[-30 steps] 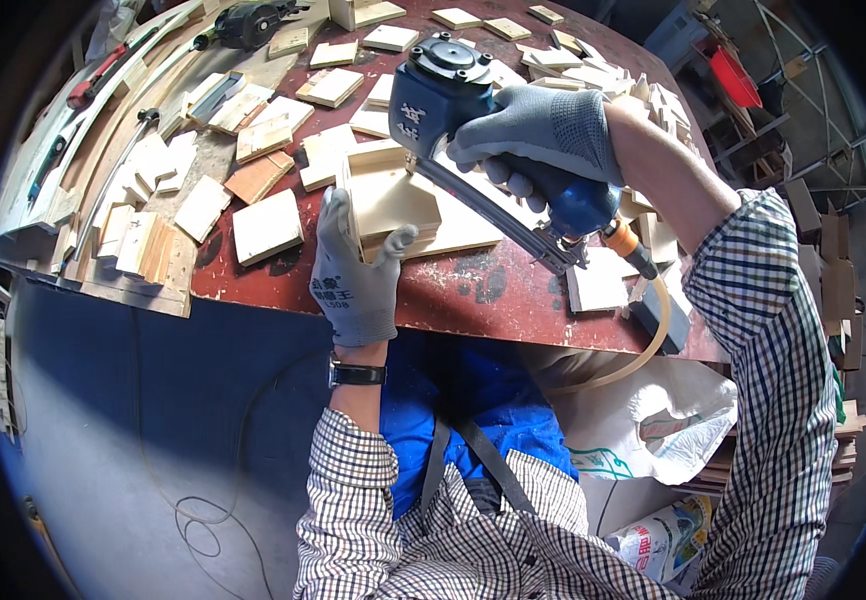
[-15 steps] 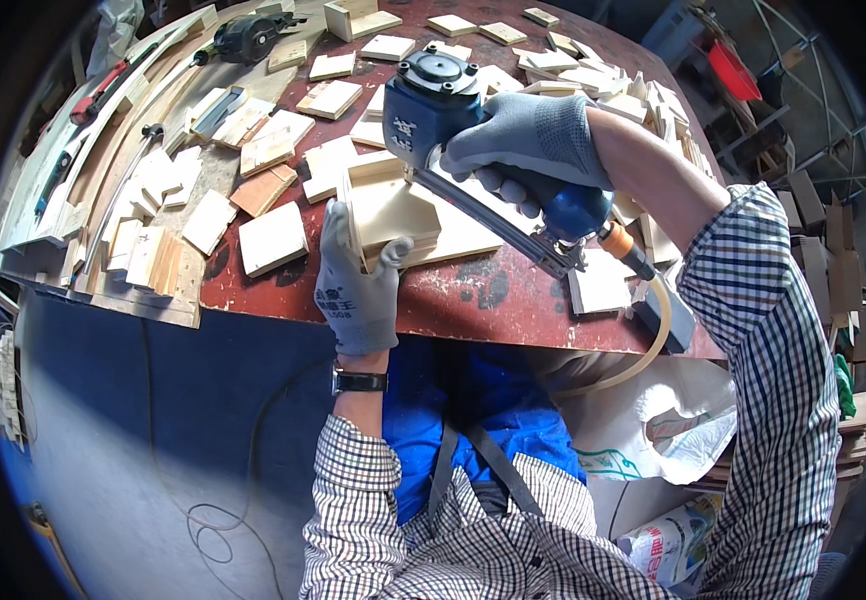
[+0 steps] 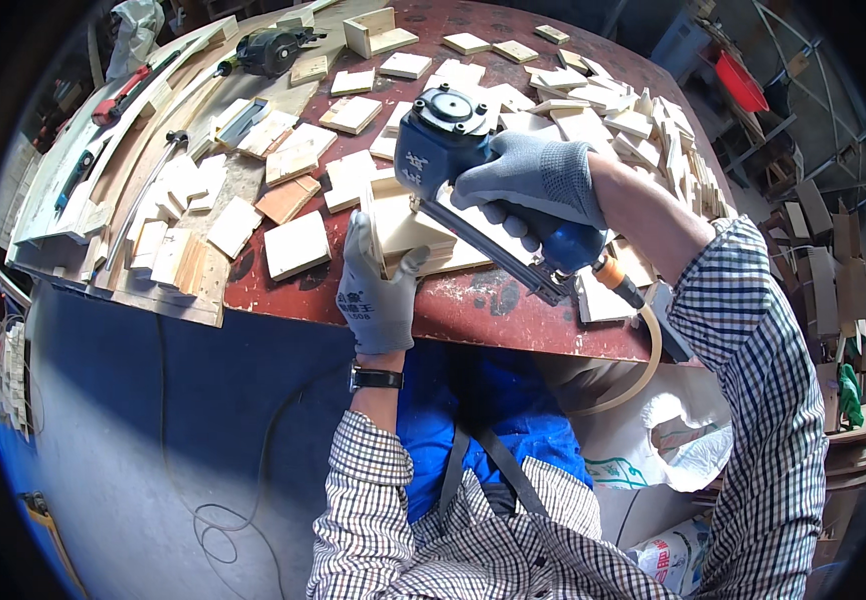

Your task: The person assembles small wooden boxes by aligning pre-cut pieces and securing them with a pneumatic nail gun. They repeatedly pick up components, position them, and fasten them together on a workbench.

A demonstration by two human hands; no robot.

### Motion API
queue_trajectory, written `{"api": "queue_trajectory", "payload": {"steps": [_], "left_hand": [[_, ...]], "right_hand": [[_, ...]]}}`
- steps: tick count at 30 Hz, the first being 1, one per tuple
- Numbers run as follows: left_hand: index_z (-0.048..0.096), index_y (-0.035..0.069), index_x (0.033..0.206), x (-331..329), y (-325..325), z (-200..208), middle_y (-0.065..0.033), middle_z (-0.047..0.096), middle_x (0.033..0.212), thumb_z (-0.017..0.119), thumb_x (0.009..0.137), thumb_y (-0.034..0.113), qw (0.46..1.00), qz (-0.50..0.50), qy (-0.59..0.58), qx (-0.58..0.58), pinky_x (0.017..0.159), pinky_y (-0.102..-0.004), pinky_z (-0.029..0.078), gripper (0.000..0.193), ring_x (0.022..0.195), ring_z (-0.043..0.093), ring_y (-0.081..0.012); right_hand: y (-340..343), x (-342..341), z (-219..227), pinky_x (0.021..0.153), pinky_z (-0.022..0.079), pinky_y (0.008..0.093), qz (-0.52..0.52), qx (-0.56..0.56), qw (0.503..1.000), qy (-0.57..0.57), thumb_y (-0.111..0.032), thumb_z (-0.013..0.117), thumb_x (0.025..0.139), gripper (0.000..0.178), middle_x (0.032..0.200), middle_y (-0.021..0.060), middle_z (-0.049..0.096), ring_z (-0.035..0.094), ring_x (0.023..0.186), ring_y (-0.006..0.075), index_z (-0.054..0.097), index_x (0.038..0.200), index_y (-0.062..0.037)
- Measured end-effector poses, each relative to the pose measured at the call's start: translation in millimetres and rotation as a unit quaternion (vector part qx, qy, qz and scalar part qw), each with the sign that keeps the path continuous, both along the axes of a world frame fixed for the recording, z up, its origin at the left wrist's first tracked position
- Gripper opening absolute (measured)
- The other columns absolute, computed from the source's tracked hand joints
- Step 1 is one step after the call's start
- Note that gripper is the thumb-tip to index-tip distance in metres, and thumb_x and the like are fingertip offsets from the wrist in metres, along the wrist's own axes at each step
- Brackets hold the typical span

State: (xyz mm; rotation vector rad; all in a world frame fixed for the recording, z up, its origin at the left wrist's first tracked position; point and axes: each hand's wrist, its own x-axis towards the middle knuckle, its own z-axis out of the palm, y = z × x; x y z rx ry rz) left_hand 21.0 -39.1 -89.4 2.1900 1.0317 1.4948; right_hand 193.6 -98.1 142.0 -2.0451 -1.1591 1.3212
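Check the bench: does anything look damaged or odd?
The wide red tabletop has dark patches near its front edge, looking worn or stained. A flat reddish-brown wooden block, up-left of the grey-gloved left hand, stands out by colour among pale wooden blocks.

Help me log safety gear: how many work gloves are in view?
2: one grey glove on the left hand, which holds a pale wooden assembly; another on the right hand, which grips a blue nail gun. Others may be hidden.

Passable along the near strip of bare surface (image 3: 473, 312) right of the left hand (image 3: 379, 295); blocked between that and the right hand (image 3: 533, 185) by the nail gun (image 3: 443, 145), beyond by wooden pieces (image 3: 630, 123).
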Motion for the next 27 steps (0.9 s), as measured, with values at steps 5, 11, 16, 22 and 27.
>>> {"api": "queue_trajectory", "payload": {"steps": [5, 11, 16, 22, 27], "left_hand": [[0.041, 0.005, 0.144, -4, 4, 1, -0.0247, 0.061, 0.141, 0.089, 0.081, 0.033, 0.999, -0.019, -0.018, 0.026, 0.098, -0.0425, 0.061, 0.084, 0.123, 0.067, -0.0381], [0.041, 0.004, 0.144, -1, 1, 0, -0.0252, 0.060, 0.142, 0.088, 0.083, 0.032, 0.999, -0.026, -0.023, 0.031, 0.097, -0.0428, 0.061, 0.082, 0.123, 0.067, -0.0383], [0.042, 0.004, 0.144, -5, 3, 2, -0.0255, 0.060, 0.142, 0.087, 0.084, 0.034, 0.999, -0.013, -0.010, 0.037, 0.094, -0.0420, 0.062, 0.081, 0.122, 0.067, -0.0379], [0.042, 0.003, 0.144, -6, -2, 3, -0.0256, 0.060, 0.142, 0.087, 0.084, 0.035, 1.000, -0.018, -0.001, 0.010, 0.093, -0.0417, 0.063, 0.082, 0.121, 0.068, -0.0376], [0.043, 0.003, 0.144, -7, -4, 6, -0.0238, 0.061, 0.139, 0.088, 0.082, 0.037, 1.000, -0.025, -0.015, 0.006, 0.095, -0.0411, 0.061, 0.084, 0.120, 0.068, -0.0365]], "right_hand": [[2, -23, 3, 0.041, 0.053, 0.0277, 0.067, 0.012, 0.998, -0.013, -0.026, 0.073, 0.088, 0.029, 0.066, 0.0042, 0.060, 0.060, 0.048, 0.0120, 0.067, 0.090, 0.0022], [0, -28, 13, 0.042, 0.052, 0.0265, 0.087, 0.009, 0.995, -0.038, -0.027, 0.071, 0.087, 0.027, 0.065, 0.0026, 0.059, 0.059, 0.049, 0.0104, 0.067, 0.091, -0.0006], [7, -24, 8, 0.043, 0.053, 0.0281, 0.069, -0.030, 0.997, -0.033, -0.028, 0.071, 0.086, 0.027, 0.065, 0.0033, 0.060, 0.060, 0.048, 0.0115, 0.065, 0.084, -0.0021], [6, -25, 7, 0.042, 0.053, 0.0284, 0.080, -0.032, 0.995, -0.047, -0.028, 0.071, 0.086, 0.028, 0.063, 0.0033, 0.058, 0.059, 0.048, 0.0117, 0.067, 0.086, -0.0002], [3, -28, 13, 0.040, 0.052, 0.0297, 0.049, -0.053, 0.997, -0.035, -0.026, 0.071, 0.087, 0.025, 0.062, 0.0025, 0.056, 0.057, 0.046, 0.0122, 0.066, 0.086, -0.0008]]}}
